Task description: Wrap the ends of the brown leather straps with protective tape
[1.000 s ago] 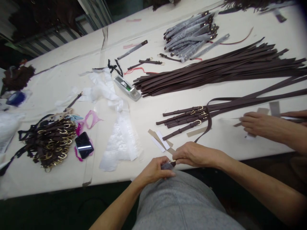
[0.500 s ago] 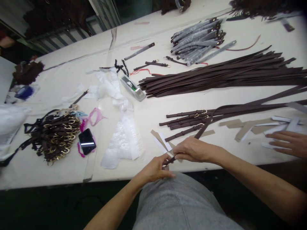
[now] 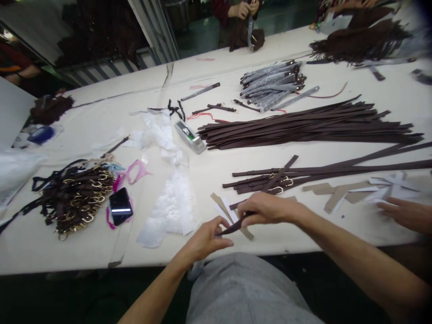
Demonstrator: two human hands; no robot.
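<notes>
Now, strap (image 3: 232,228): between both hands, by the near edge of the table (image 3: 155,255); long axis slants near-left to far-right.
Left hand (image 3: 205,238): at its near-left end, thumb and forefinger spread; contact unclear.
Right hand (image 3: 266,209): pinching it, farther right.

A broad white tabletop (image 3: 84,252) spans the frame, its near edge running across the lower part and its far edge rising from left toward upper right, with a thin dark seam (image 3: 111,96) at upper left. Beyond it at upper left stand a slatted metal rail (image 3: 118,67) and a pale slanting post (image 3: 145,24), with a plain white panel (image 3: 10,112) at the left margin. The floor (image 3: 50,301) at lower left is dark with a green cast; light falls fairly evenly on the tabletop.
</notes>
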